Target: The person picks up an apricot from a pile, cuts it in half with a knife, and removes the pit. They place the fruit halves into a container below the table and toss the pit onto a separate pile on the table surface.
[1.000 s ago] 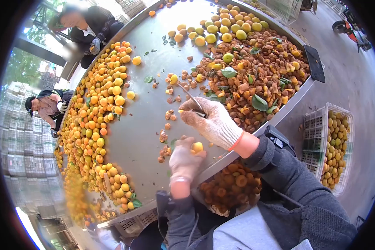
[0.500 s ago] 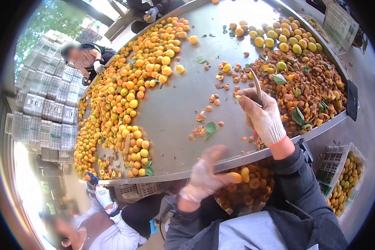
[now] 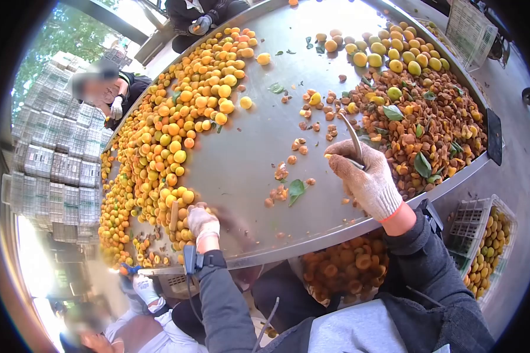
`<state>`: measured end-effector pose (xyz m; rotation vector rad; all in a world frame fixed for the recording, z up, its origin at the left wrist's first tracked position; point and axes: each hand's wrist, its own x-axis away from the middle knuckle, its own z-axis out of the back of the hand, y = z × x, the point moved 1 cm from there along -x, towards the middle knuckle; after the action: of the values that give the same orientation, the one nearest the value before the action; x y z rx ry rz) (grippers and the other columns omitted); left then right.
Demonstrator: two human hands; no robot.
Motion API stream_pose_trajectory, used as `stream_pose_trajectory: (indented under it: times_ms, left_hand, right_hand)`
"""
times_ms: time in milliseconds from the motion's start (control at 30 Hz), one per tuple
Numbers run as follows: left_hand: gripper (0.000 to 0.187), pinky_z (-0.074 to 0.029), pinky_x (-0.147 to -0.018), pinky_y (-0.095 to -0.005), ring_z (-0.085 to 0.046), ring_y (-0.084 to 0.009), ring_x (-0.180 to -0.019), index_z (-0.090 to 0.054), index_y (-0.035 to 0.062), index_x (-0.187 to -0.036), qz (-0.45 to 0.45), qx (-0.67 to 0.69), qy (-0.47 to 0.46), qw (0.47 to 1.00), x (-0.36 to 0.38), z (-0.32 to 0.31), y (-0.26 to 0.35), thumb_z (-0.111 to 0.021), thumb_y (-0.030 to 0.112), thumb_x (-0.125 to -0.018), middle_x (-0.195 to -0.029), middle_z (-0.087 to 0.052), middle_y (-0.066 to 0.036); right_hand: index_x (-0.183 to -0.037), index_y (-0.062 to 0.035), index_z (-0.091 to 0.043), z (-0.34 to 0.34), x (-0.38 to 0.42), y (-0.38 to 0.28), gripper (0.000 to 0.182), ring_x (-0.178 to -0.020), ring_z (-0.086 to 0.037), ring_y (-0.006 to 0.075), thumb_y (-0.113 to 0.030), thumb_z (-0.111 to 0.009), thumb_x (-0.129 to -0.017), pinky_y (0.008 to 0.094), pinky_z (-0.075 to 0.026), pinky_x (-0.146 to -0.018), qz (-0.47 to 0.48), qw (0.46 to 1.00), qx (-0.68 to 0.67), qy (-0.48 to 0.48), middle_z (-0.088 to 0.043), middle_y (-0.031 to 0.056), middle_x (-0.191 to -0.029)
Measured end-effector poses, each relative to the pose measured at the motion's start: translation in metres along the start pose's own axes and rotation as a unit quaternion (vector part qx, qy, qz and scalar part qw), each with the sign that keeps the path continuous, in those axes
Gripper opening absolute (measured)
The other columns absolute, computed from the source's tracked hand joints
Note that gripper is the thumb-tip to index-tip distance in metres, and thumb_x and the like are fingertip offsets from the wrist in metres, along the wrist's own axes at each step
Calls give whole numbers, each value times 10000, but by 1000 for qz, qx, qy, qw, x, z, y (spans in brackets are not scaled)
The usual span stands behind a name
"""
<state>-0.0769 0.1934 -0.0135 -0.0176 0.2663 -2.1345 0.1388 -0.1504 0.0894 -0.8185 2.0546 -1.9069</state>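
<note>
My left hand point(image 3: 204, 222), in a pale glove, reaches into the near edge of the yellow-orange fruit pile point(image 3: 168, 141); its fingertips are hidden against the fruit. Over the metal table point(image 3: 247, 176), my right hand point(image 3: 368, 179), gloved with a red cuff edge, is closed around a curved metal blade point(image 3: 353, 136) that points up and away. Beyond that hand lies a heap of brown pits and scraps point(image 3: 421, 126) with green leaves. Small brown pieces and a green leaf point(image 3: 296, 189) are scattered on the metal between my hands.
Below the table edge sits a container of halved fruit point(image 3: 347, 267). A white crate of fruit point(image 3: 471, 235) stands at the right. Larger yellow-green fruit point(image 3: 406, 50) lie at the far right. Co-workers sit at the left and far side; stacked crates point(image 3: 59, 159) are behind.
My left hand has moved from above the halved-fruit container to the fruit pile at the left. My right hand has shifted slightly down and left, still with the blade.
</note>
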Motion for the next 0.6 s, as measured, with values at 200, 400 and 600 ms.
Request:
stream_pose_trajectory:
  times_ms: [200,400,600]
  left_hand:
    - [461,-537,-896,-409,-629,-285,-1011,-500,29,-1291,46,880,-208,424,52,59,69,-610,-10,-845,-1103,-633,-148]
    - [447,-495,-976,-453,-596,-310,-1114,-481,36,-1316,-29,942,-278,188,80,68,124,-606,35,-886,-1170,-611,-180]
    - [430,-476,-980,-412,-578,-282,-1128,-490,19,-1312,-32,939,-323,114,85,66,130,-600,163,-922,-1234,-583,-183]
  right_hand:
    - [-1047,-60,-648,-26,2,11,207,-579,-463,23,-77,-628,-841,200,-380,-510,-18,997,27,-67,-548,-49,-741]
    - [-993,-33,-666,-44,4,40,169,-734,-545,57,-66,-625,-832,232,-465,-670,53,982,101,-154,-629,14,-790]
    - [-987,-21,-670,-55,5,37,175,-763,-577,93,-67,-634,-822,265,-487,-717,60,973,145,-171,-660,81,-816]
